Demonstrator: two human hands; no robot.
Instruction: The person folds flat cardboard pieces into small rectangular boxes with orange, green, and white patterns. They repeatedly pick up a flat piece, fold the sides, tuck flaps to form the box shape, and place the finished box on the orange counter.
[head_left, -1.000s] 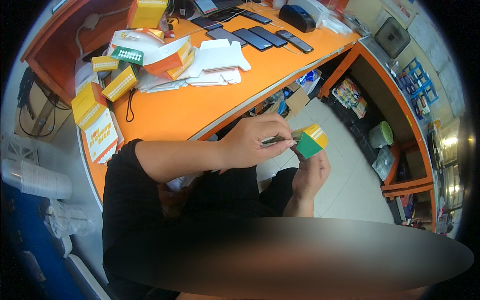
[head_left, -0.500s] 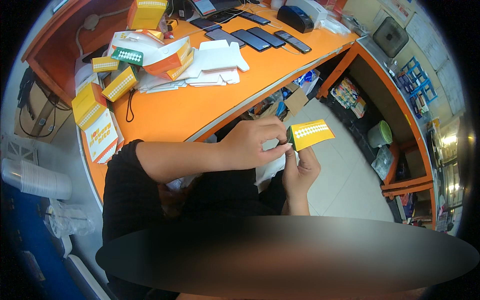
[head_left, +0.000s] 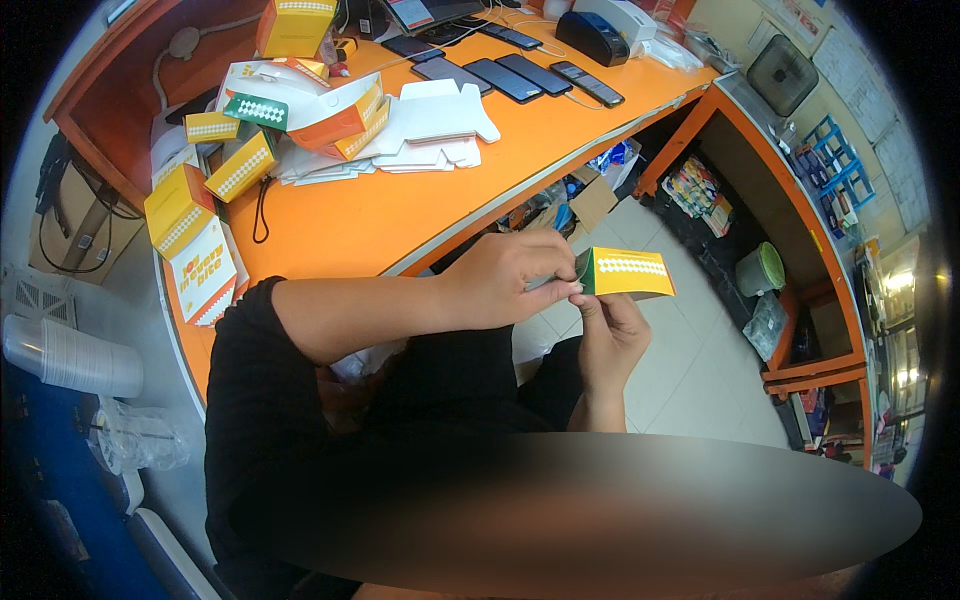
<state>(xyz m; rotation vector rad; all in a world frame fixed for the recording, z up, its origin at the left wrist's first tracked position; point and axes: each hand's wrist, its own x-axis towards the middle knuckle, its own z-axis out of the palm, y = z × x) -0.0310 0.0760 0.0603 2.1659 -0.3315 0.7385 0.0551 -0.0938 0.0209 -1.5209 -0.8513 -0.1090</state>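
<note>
Ok, status: one small box point(head_left: 630, 272) in work, mid-fold as far as I can judge. It's up in the air in front of the lap, off the desk point(head_left: 380, 215), w/ floor point(head_left: 690, 340) behind it in view. Left hand point(head_left: 515, 275) pinches the green end btwn thumb and fingers; right hand point(head_left: 612, 340) pinches the lower edge near the same corner, thumb up. Fingertips v. close together — can't tell if they touch. Smth greyish shows in the left fingers, prob. a flap, not sure.

Done: box has volume, so sides look to be up. Left, I'd guess: the green end, where both hands are; far end can't be seen, so n/a. On the desk, several yellow boxes point(head_left: 240, 168) and an orange-white box point(head_left: 340, 115) look folded into shape, some w/ flaps open. Flat white cards point(head_left: 430, 130) sit piled next to them, apparently unfolded, so prob. more left; no. of cards unclear.

Looks: bright yellow side w/ a row of white diamonds, dark green end, thin card, roughly level. Yellow face looks flat — no obvious creases or tears at this res.
</note>
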